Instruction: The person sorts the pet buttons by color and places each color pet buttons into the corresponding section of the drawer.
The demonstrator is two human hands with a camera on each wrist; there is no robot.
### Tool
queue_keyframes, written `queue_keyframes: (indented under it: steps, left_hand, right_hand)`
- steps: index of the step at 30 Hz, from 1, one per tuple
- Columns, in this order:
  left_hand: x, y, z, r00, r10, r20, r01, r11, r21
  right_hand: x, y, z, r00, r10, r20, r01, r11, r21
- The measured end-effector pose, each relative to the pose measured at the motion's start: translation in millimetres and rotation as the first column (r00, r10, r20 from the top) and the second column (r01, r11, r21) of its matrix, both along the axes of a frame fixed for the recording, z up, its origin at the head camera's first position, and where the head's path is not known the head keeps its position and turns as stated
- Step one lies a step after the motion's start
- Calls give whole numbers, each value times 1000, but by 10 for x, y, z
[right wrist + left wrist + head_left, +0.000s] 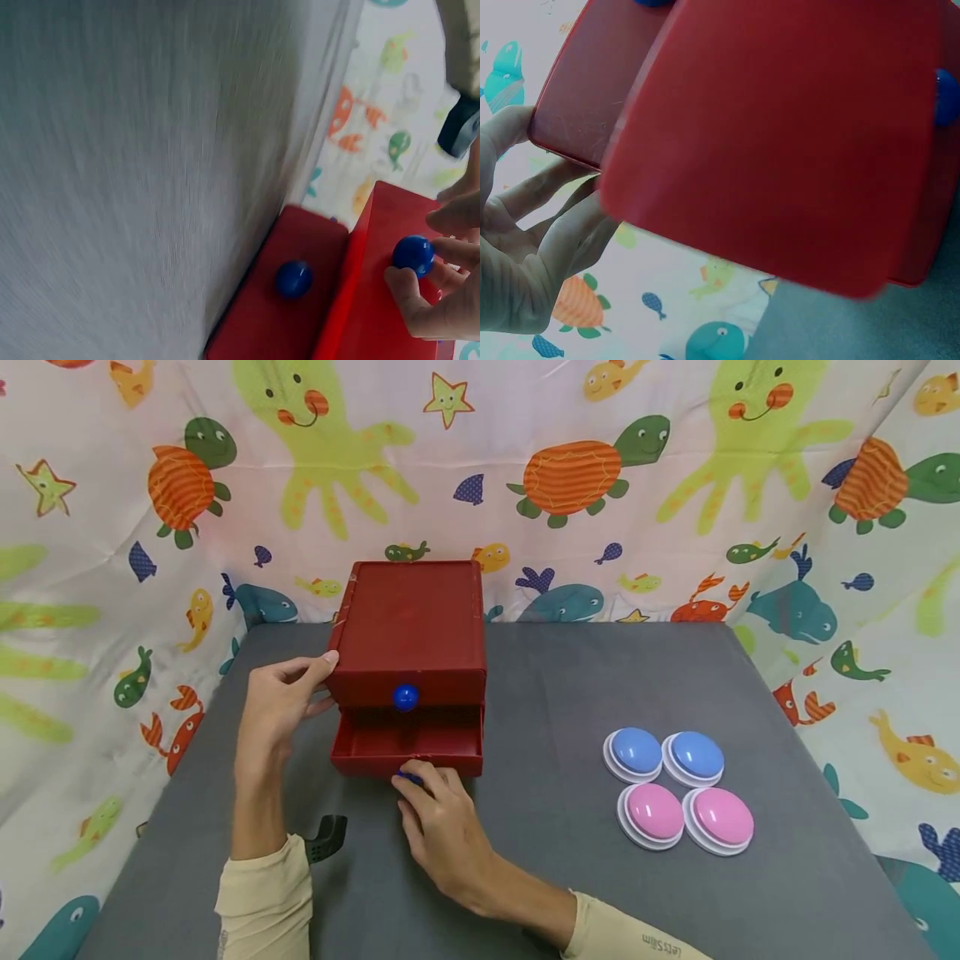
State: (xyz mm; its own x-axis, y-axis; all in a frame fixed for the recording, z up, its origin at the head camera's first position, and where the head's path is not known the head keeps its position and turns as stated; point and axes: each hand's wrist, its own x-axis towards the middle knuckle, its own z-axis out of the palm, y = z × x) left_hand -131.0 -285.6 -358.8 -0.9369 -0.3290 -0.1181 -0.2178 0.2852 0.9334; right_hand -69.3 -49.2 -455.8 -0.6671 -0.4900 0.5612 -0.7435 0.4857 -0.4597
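Observation:
A small red drawer cabinet (408,618) with blue round knobs stands on the grey table. Its lower drawer (450,765) is pulled out and its inside shows bare red; the upper drawer (367,689) is in. My right hand (453,839) pinches the lower drawer's knob (413,255) between thumb and fingers. At the cabinet's left front, my left hand (279,702) holds the corner, its thumb at the top edge and its other fingers lower against the side. The left wrist view shows those fingers (577,225) bent by the cabinet's edge.
Two blue push buttons (636,751) and two pink push buttons (655,811) on white bases sit close together on the right of the table (555,718). A curtain (465,535) printed with sea animals surrounds the table at the back and sides.

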Motion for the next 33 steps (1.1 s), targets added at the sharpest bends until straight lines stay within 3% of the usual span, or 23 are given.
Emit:
queue_keyframes:
  steps: [7,13,18,21,24,26,28,31,33]
  left_hand:
    - [-73,104,11,1000,-4,-21,3,1000,-20]
    - [-73,109,-18,1000,5,-30,-5,1000,-2]
    - [-29,79,-44,999,8,-40,-8,1000,4]
    - [-23,63,-43,998,7,-56,-7,1000,2]
    - [-31,62,-29,998,15,-57,-16,1000,-18]
    - [-27,68,-25,999,24,-45,-26,999,-34]
    - [-15,79,-26,999,36,-35,-37,998,-45]
    - [10,86,-38,999,31,-32,-33,998,-54]
    - [22,90,-44,999,25,-38,-27,998,-55]
  right_hand:
    - [247,153,19,999,5,-44,-3,998,66]
    - [271,205,14,994,-31,-105,40,996,85]
    - [222,417,232,989,-15,-148,18,1000,20]
    - [49,700,492,994,-44,-98,36,995,-88]
    - [-253,1050,694,987,-160,22,161,983,-91]
    - [-493,1299,720,958,-264,110,262,964,31]
    - [-725,1559,676,920,-340,196,296,929,222]
    - [-973,1909,513,881,-391,265,246,859,449]
    - [-1058,2087,401,866,-403,297,203,825,528]
